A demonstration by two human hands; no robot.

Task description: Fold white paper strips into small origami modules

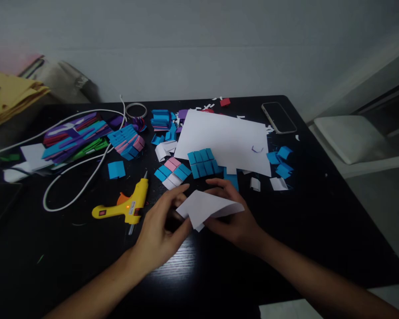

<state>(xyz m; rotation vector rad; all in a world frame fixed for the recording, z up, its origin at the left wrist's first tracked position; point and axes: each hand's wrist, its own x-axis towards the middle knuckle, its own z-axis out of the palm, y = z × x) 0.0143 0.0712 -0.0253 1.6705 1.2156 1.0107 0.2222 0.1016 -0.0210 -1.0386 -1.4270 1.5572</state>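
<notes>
A small folded piece of white paper (209,206) is held up over the table's near middle, between my two hands. My left hand (162,226) has its fingers curled at the paper's left side, the thumb under its lower edge. From the right, my right hand (236,221) pinches the paper, some fingers hidden behind it. Just beyond my hands lie a block of blue folded paper pieces (204,163) and a blue, pink and white paper block (173,173). To the left rests a yellow glue gun (129,206) with a small orange light on.
A large white sheet (226,137) lies on the black table (306,221). Bundled coloured paper strips (76,135) and a looping white cable (83,195) are at left. A phone (278,117) lies at the far right, with blue paper pieces (282,161) nearer. A white chair (342,137) stands beyond the right edge.
</notes>
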